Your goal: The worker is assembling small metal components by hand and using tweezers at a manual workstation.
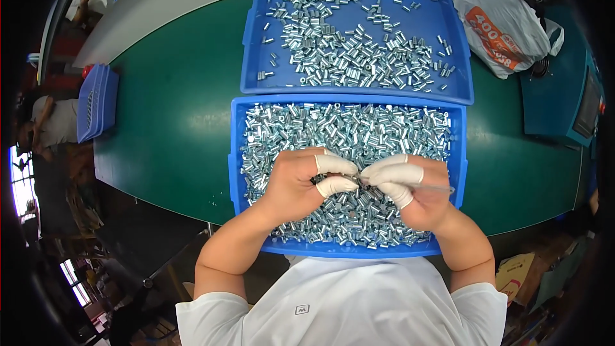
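Observation:
Both my hands are over the near blue tray, which is full of small shiny metal sleeves. White finger covers sit on several of my fingertips. My left hand is closed in a pinch, its thumb and forefinger nearly meeting my right fingertips. What it pinches is too small and too covered to make out. My right hand is closed around a thin grey rod-like tool. One end of the rod sticks out past the right side of that hand, and the other points at the left fingertips.
Behind stands a second blue tray with scattered metal sleeves. A white plastic bag and a teal machine are at the right of the green table. At the left edge hangs a blue bin, near another person.

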{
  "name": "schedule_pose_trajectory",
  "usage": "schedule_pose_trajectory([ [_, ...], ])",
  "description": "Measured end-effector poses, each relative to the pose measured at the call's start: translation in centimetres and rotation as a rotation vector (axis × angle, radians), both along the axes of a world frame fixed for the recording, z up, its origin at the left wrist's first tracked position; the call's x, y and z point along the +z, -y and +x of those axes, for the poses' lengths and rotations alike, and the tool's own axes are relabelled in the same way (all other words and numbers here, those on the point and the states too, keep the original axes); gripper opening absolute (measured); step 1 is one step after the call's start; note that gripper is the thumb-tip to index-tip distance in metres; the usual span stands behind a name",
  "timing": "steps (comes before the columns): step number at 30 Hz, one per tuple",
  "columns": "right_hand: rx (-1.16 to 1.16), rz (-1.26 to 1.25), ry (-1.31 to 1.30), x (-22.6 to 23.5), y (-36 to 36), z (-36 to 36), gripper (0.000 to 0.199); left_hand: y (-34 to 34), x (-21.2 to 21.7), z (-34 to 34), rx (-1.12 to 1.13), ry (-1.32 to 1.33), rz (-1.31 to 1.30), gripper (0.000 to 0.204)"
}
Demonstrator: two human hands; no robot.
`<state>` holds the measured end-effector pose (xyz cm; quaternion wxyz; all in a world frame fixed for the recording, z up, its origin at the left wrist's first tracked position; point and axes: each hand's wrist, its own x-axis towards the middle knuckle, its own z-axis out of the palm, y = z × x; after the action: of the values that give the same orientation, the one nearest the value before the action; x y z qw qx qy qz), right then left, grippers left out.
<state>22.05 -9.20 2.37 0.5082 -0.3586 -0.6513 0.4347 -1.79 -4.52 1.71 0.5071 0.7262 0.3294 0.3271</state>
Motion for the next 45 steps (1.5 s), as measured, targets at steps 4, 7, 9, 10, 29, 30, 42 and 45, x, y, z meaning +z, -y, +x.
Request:
schedule_pose_trajectory([
  [4,-0.026,-0.039,-0.161,-0.2,0.5,0.6,0.010,-0.1,0.4,-0.4,0.051,0.106,-0.180,0.014],
  [7,-0.067,-0.071,-0.243,-0.2,0.7,0.6,0.010,0.3,0.9,-0.9,0.182,0.281,-0.301,0.021],
  [9,-0.076,-0.099,-0.275,-0.3,0.6,0.6,0.010,0.7,1.6,-2.5,0.222,0.401,-0.383,0.022],
  [10,-0.076,-0.123,-0.312,-0.3,0.6,0.6,0.011,0.8,1.7,-3.6,0.247,0.395,-0.350,0.022],
  [29,-0.074,-0.222,-0.248,-0.1,0.7,0.9,0.013,10.5,-3.4,-20.7,0.924,-0.452,-0.005,0.023],
  [30,-0.088,-0.224,-0.246,-0.1,0.8,0.8,0.013,10.5,-3.3,-20.4,0.893,-0.526,0.047,0.022],
  [42,-0.096,-0.236,-0.232,-0.2,0.8,1.0,0.013,10.8,-3.5,-19.1,0.863,-0.730,0.370,0.016],
  [45,-0.098,-0.235,-0.229,-0.2,0.8,1.1,0.013,11.0,-3.8,-18.9,0.849,-0.767,0.389,0.015],
])
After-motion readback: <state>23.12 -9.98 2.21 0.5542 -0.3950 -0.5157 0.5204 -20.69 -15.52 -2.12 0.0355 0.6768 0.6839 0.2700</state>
